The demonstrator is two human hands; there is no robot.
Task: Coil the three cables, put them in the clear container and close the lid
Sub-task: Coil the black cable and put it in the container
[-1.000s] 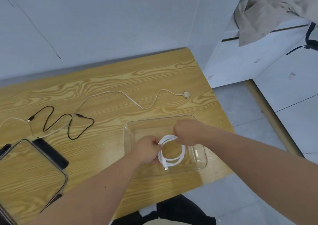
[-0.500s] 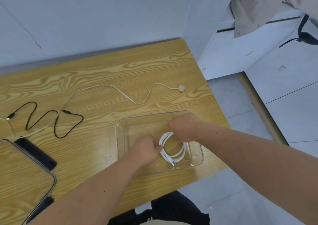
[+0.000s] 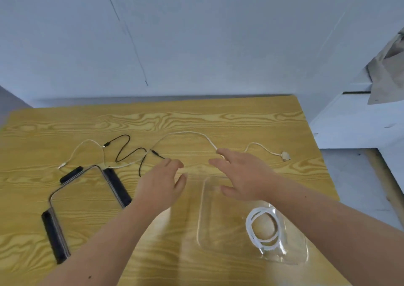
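Observation:
A coiled white cable [image 3: 263, 229] lies inside the clear container [image 3: 202, 220] at the table's front right. Beyond the container a long white cable [image 3: 188, 133] runs uncoiled across the table to a white plug [image 3: 285, 155]. A short black cable [image 3: 125, 149] lies loose to its left, crossing it. My left hand [image 3: 160, 184] hovers with spread fingers near the black cable's end and holds nothing. My right hand [image 3: 239, 173] is stretched out flat over the long white cable, fingertips close to it, with nothing in it.
The clear lid [image 3: 85, 202] with black clips lies flat on the wooden table [image 3: 218, 115] at the left. A wall stands behind the table. White furniture [image 3: 358, 121] with cloth on it stands to the right, past the table's edge.
Both hands let go of the coiled white cable, which stays in the container, and moved forward towards the loose cables. The view swung left.

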